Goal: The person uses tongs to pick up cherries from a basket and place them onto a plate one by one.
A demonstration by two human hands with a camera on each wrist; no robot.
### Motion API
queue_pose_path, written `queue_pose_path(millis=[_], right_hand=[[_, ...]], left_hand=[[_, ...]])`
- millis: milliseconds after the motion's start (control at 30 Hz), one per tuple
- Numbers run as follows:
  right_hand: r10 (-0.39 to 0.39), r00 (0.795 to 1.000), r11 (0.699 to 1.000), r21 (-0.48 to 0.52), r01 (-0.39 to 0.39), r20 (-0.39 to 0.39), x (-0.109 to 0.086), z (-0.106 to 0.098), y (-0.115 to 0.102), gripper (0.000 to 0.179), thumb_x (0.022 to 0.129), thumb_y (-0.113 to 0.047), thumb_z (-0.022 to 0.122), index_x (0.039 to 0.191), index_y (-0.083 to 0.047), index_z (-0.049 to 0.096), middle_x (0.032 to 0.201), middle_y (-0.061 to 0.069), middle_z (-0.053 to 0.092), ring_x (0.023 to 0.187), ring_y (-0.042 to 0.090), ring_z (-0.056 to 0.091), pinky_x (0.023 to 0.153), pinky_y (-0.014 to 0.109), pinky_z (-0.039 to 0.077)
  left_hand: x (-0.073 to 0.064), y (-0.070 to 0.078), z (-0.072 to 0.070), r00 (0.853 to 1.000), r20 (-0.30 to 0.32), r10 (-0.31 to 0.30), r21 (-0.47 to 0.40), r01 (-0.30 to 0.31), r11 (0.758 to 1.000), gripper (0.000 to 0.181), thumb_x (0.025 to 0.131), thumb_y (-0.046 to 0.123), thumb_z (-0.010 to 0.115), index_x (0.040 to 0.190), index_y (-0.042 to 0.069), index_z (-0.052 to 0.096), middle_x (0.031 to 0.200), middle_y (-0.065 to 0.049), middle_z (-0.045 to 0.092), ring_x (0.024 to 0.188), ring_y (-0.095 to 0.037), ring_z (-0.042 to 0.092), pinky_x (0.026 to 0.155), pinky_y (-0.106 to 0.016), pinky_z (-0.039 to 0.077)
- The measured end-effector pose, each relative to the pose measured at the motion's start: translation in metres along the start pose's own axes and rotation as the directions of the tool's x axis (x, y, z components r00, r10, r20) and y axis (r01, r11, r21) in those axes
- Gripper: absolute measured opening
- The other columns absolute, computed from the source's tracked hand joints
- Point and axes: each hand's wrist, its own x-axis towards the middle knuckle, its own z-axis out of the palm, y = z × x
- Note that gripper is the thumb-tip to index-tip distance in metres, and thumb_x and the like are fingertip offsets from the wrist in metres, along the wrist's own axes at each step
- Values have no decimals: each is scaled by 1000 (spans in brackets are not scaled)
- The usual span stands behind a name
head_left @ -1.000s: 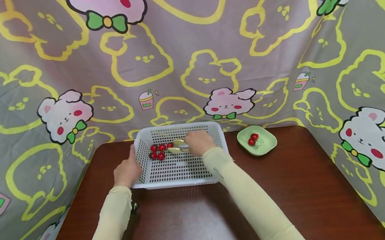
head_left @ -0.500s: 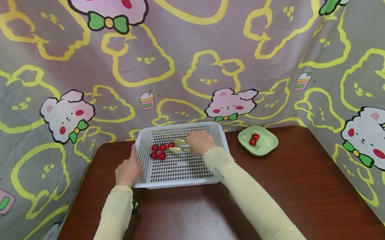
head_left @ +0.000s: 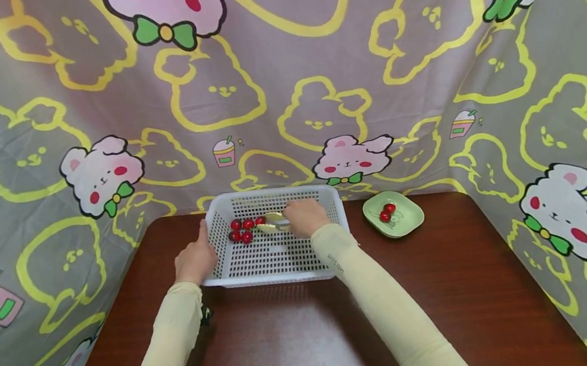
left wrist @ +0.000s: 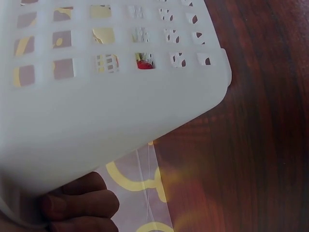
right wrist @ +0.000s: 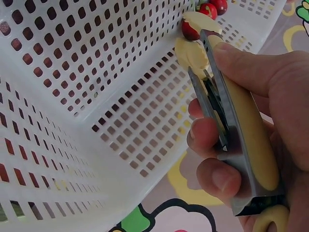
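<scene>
My left hand point(head_left: 196, 261) grips the left rim of a white plastic basket point(head_left: 282, 278), index finger stretched along the edge. In the left wrist view the other curled fingers point(left wrist: 89, 203) show beneath the rim. My right hand point(head_left: 306, 217) reaches into the basket and holds tongs point(right wrist: 246, 125) with yellow grips and pale yellow scalloped tips. One shiny red cherry-like fruit point(right wrist: 189, 31) lies between those tips. Several similar red fruits point(head_left: 246, 237) sit to its left on the basket floor, two point(right wrist: 207, 9) of them showing beyond the tongs in the right wrist view.
To the right of the basket, a light green dish point(head_left: 410, 215) bears two red fruits point(head_left: 385, 216). The brown wooden table point(head_left: 278, 339) runs up to a cartoon-print cloth point(head_left: 243, 111) hanging at the back and both sides.
Hands, tongs and basket stay almost in place; the whole view shifted slightly between the first two frames. The tongs' tips remain around the same fruit.
</scene>
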Motion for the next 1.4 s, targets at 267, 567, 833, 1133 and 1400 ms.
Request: queue_pose_path(millis=[267,567,833,1133,1400], right_hand=[[-1,1000,1000,31,1,-18,-5,0,8,29,96,-31,74,122,-18,74,116,-3,71,96,18,69,88,37,56],[-31,998,998,56,34,-56,-17,-4,18,34,96,-31,74,128,-17,73,120,-1,71,100,18,70,89,37,56],[-52,994,993,97,62,-100,-28,-9,25,34,97,-28,74,129,-15,73,120,2,71,97,23,70,89,41,55],[-55,991,989,129,71,-119,-38,-13,29,44,99,-30,71,141,-19,65,141,4,65,111,27,69,98,44,54],[-48,985,992,111,68,-166,-46,-13,31,47,98,-33,71,143,-21,64,143,5,64,110,28,70,97,45,55]], left_hand=[[0,1,0,1000,-2,-1,-4,1,1000,76,103,19,45,167,8,5,67,-14,57,58,-28,54,62,-43,42],[-1,0,1,1000,-16,7,-7,-7,1000,75,103,19,44,167,7,5,66,-14,57,57,-28,54,59,-42,40],[-1,1,1,1000,-17,10,-9,-10,1000,76,103,19,45,167,7,5,67,-14,58,58,-28,55,63,-44,42],[-2,0,0,1000,-24,14,2,-14,1000,74,102,18,43,166,6,7,68,-16,58,58,-29,55,60,-44,43],[-2,0,0,999,-28,19,-1,-19,1000,75,102,18,44,166,6,7,67,-15,57,57,-28,54,58,-43,41]])
